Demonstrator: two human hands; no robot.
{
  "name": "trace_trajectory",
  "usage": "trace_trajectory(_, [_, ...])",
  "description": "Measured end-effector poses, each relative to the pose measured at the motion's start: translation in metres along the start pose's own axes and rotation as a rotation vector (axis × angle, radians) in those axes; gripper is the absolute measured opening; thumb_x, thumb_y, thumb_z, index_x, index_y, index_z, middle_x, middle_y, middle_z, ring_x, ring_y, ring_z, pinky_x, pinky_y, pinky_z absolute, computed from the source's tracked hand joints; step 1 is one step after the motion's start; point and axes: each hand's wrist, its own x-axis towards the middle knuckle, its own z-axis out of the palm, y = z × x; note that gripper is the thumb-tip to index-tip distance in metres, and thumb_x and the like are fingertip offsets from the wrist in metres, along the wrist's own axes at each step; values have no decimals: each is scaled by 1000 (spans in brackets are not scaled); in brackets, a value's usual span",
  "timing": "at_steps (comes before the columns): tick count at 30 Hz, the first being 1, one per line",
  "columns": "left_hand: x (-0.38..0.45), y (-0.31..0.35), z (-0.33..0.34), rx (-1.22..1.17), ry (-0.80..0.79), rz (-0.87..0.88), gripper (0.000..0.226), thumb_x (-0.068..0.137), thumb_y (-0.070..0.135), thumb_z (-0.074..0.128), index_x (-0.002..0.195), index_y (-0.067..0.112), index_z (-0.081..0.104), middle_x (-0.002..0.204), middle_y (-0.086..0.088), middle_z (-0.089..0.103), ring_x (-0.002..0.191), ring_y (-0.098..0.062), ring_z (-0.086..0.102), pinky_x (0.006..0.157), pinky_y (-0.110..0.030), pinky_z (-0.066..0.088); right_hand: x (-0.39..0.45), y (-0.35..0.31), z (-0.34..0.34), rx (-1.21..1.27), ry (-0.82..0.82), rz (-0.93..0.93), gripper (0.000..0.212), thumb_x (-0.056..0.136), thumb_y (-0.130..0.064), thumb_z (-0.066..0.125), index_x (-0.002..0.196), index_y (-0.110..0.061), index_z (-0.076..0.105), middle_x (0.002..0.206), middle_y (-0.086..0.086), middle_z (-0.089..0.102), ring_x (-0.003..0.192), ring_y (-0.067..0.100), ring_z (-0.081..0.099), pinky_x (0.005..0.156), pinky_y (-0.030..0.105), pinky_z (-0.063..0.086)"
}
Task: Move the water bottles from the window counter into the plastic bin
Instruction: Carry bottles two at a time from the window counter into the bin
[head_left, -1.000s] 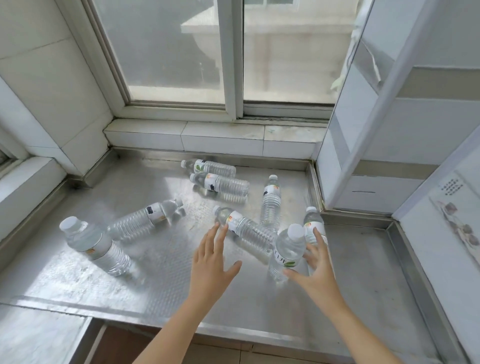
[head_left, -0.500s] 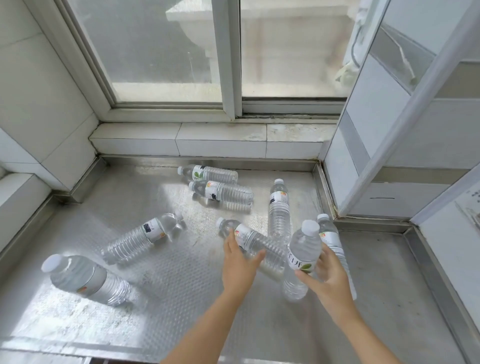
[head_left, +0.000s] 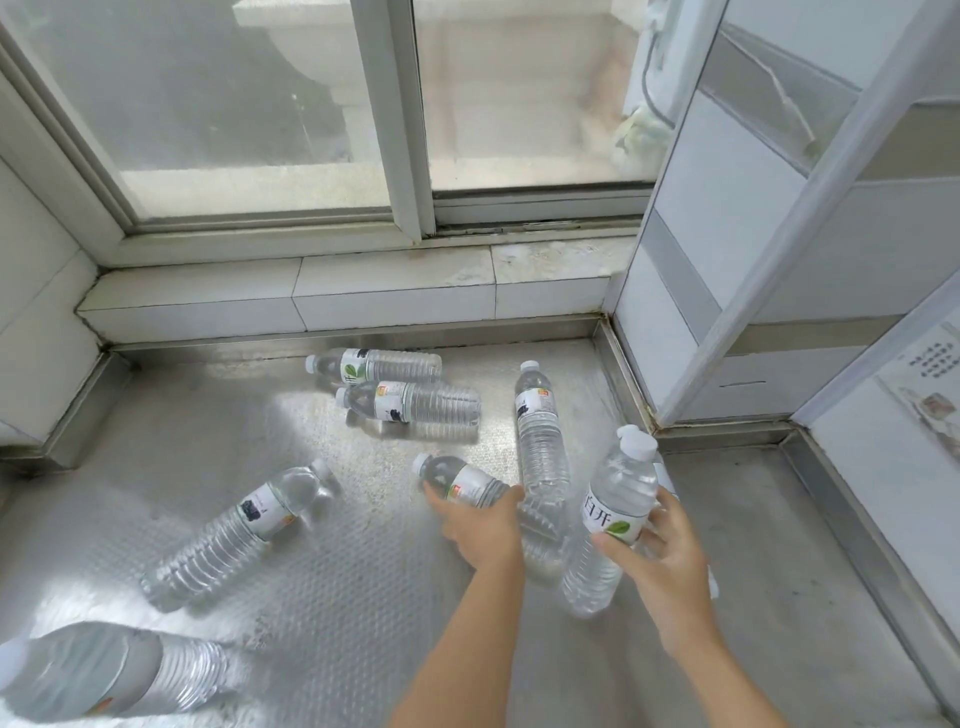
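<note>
Several clear water bottles with white caps lie on the steel window counter. My left hand reaches down over a lying bottle, with fingers and thumb curled round its body just below the label. My right hand grips an upright, slightly tilted bottle at its label, thumb in front and fingers behind. Another lying bottle is mostly hidden behind that hand. The plastic bin is not in view.
Two bottles lie side by side near the tiled sill. Another bottle points toward the window, another lies at left, and a large near one sits at bottom left. A tiled pillar bounds the right.
Both hands have moved forward. The left hand went from hovering open to closing over the lying bottle. The right hand closed round the upright bottle, which now tilts.
</note>
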Motion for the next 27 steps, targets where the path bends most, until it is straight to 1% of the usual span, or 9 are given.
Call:
trace_trajectory(2, [7,-6,-10,-45,-58,19,136,42,30,89,148,48,6,117,-9,68,96,-31,69,95,-52,52,-2,-1,4,-5,40,10,78,58,-10,88,123,-36,54,114,0,66,105,21,64,94,40,49])
trace_trajectory(4, [8,-6,-23,-59,-130,13,132,48,24,89,150,47,8,105,-1,69,91,-26,71,93,-53,54,-4,-4,8,0,73,17,77,59,-5,88,124,-31,55,111,3,67,102,23,65,92,40,50])
trace_trajectory(8, [5,1,-55,-72,-247,55,121,60,12,90,154,38,18,116,8,63,100,-15,68,100,-50,51,-16,-16,15,0,131,5,69,61,-1,86,116,-31,59,104,2,69,98,19,66,89,34,50])
trace_trajectory(11, [-3,12,-78,-46,-318,159,110,67,8,88,152,39,26,119,11,59,99,-11,67,97,-47,53,-30,-26,17,33,223,0,64,60,-6,88,108,-38,62,101,-3,69,94,15,64,85,31,49])
trace_trajectory(14, [-22,24,-93,-17,-371,245,110,68,8,88,153,43,27,121,7,60,97,-11,68,90,-42,56,-46,-36,14,97,296,16,66,50,-21,90,109,-36,63,100,0,68,86,15,63,80,33,51])
trace_trajectory(17, [-46,37,-101,14,-457,305,118,55,20,93,150,50,29,120,4,66,97,-14,70,91,-45,57,-67,-46,5,151,334,13,74,42,-35,86,113,-34,62,101,2,67,86,18,62,79,36,52])
trace_trajectory(19, [-64,43,-102,48,-527,357,118,48,26,92,145,56,32,121,4,68,101,-15,70,86,-38,57,-81,-53,-6,166,354,6,69,44,-32,89,108,-38,63,99,-1,68,88,20,63,81,40,52])
trace_trajectory(22, [-98,46,-101,67,-646,437,109,48,20,93,131,67,39,120,4,69,104,-16,68,77,-27,53,-109,-60,-28,193,391,-2,59,56,-13,90,100,-42,64,97,-5,68,89,17,64,82,41,53])
trace_trajectory(27, [-159,38,-97,177,-838,560,110,47,17,96,126,72,42,116,10,71,100,-12,68,84,-35,56,-166,-60,-74,267,508,-32,70,54,-11,89,111,-39,61,104,1,70,98,22,65,86,49,53])
